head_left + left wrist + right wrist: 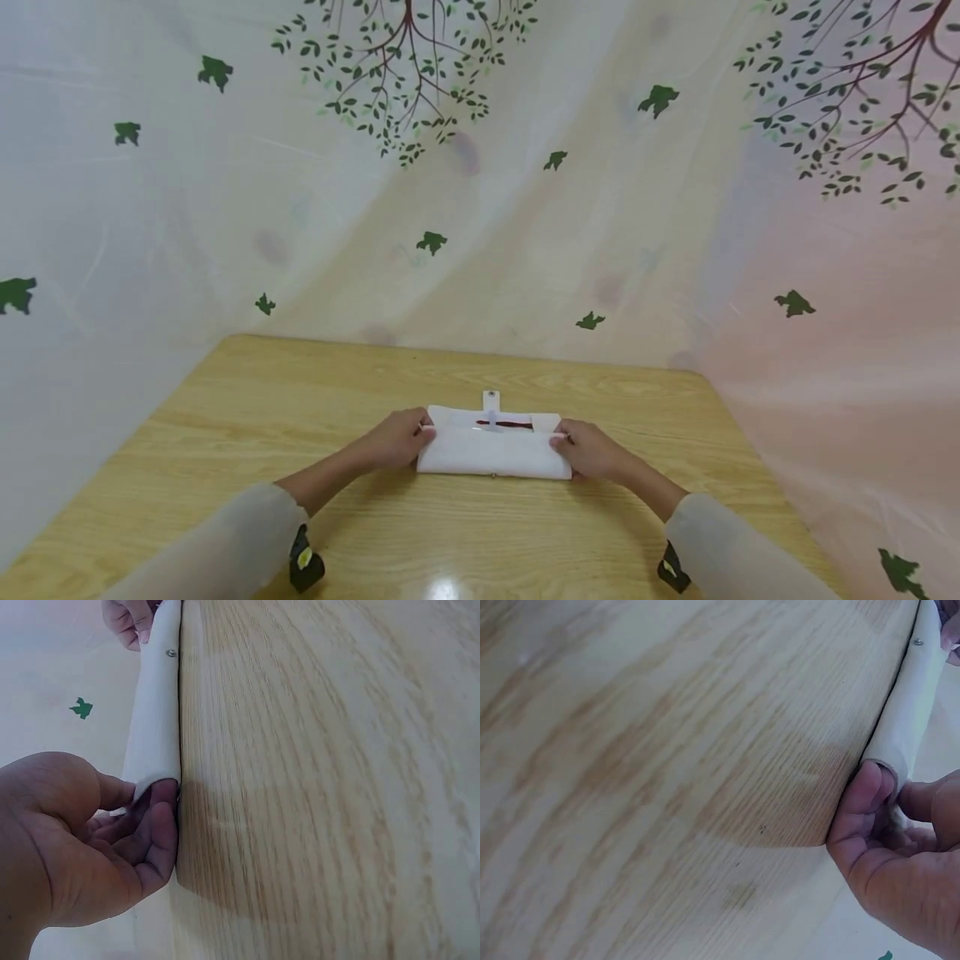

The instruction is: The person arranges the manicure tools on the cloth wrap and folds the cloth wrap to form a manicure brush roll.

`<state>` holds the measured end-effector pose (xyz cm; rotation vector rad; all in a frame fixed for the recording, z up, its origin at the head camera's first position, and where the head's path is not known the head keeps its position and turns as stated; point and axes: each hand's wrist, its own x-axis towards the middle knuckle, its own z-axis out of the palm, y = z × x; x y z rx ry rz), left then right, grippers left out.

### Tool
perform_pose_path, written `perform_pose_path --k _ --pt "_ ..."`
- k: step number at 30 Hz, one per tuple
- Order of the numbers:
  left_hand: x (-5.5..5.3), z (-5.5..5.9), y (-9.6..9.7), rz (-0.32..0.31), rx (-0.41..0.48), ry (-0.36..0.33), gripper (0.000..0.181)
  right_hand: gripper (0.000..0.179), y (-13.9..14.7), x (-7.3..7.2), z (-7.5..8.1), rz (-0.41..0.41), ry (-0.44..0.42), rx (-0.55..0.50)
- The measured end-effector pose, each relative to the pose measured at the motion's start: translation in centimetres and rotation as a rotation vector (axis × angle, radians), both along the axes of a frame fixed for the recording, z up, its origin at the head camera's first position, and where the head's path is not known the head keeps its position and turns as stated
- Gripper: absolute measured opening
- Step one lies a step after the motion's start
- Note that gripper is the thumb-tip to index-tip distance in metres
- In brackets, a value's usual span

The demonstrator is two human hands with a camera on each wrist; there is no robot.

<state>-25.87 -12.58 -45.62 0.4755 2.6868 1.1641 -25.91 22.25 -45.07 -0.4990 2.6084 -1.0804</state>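
Observation:
A white folding pouch (493,452) lies on the wooden table, its near part folded over. My left hand (401,437) grips its left end and my right hand (590,448) its right end, thumbs on top. Beyond the fold, a dark red slender item (506,424) shows inside, and a closure tab (491,400) sticks out at the far edge. In the left wrist view, the curled fingers (159,844) reach into the rolled end of the fold. A small metal snap (172,653) sits on the near side. The right wrist view has the fingers (855,806) at the opposite rolled end.
The wooden table (315,379) reaches back to a pale cloth backdrop (480,275) printed with leaves and branches. Dark wrist devices (306,560) hang below both sleeves.

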Motion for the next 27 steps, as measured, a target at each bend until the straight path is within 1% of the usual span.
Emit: perform_pose_path --k 4,6,8,9,10,11,12,14,15,17,18,19,20,21,22,25,27 --pt "-0.3 -0.1 0.0 0.014 0.018 -0.030 0.007 0.015 -0.1 -0.2 -0.1 -0.053 -0.014 0.049" --pt "-0.5 -0.2 -0.1 0.012 0.028 -0.047 0.007 0.015 -0.2 -0.4 0.0 -0.086 0.008 0.087" --pt "-0.7 -0.4 0.0 0.013 0.011 -0.042 0.007 0.017 -0.2 -0.5 0.2 -0.120 0.050 0.119" --pt "-0.7 -0.5 0.0 0.012 -0.004 -0.018 0.007 0.019 -0.3 -0.5 0.3 -0.130 0.084 0.129" --pt "-0.7 -0.6 0.1 0.008 -0.026 0.021 0.008 0.020 -0.4 -0.5 0.3 -0.135 0.128 0.144" --pt "-0.7 -0.7 0.2 -0.004 -0.051 0.073 0.008 0.020 -0.5 -0.5 0.4 -0.132 0.181 0.155" --pt "-0.6 -0.7 0.4 -0.026 -0.085 0.138 0.008 0.020 -0.6 -0.4 0.4 -0.112 0.230 0.165" --pt "-0.4 -0.9 0.7 -0.121 -0.170 0.306 0.014 0.015 -0.8 -0.1 0.3 -0.011 0.350 0.205" --pt "-0.3 -0.9 0.9 -0.186 -0.219 0.408 0.020 0.013 -0.9 0.1 0.3 0.057 0.416 0.231" --pt "0.1 -0.8 1.1 -0.330 -0.317 0.563 0.031 0.012 -1.1 0.5 0.3 0.197 0.542 0.299" --pt "0.4 -0.8 1.2 -0.395 -0.362 0.617 0.034 0.012 -1.2 0.8 0.3 0.261 0.594 0.326" --pt "0.6 -0.7 1.2 -0.452 -0.400 0.655 0.036 0.011 -1.2 1.0 0.4 0.319 0.643 0.355" --pt "0.9 -0.6 1.2 -0.492 -0.438 0.670 0.035 0.010 -1.3 1.2 0.4 0.358 0.675 0.379" --pt "1.1 -0.4 1.1 -0.521 -0.458 0.668 0.035 0.013 -1.3 1.3 0.6 0.383 0.692 0.404" --pt "1.3 -0.3 1.1 -0.534 -0.481 0.651 0.037 0.019 -1.3 1.4 0.6 0.399 0.704 0.437" --pt "1.7 -0.1 0.9 -0.541 -0.505 0.602 0.049 0.039 -1.2 1.6 0.8 0.421 0.688 0.511" --pt "1.8 0.0 0.9 -0.536 -0.508 0.590 0.053 0.045 -1.2 1.6 0.7 0.429 0.674 0.559"
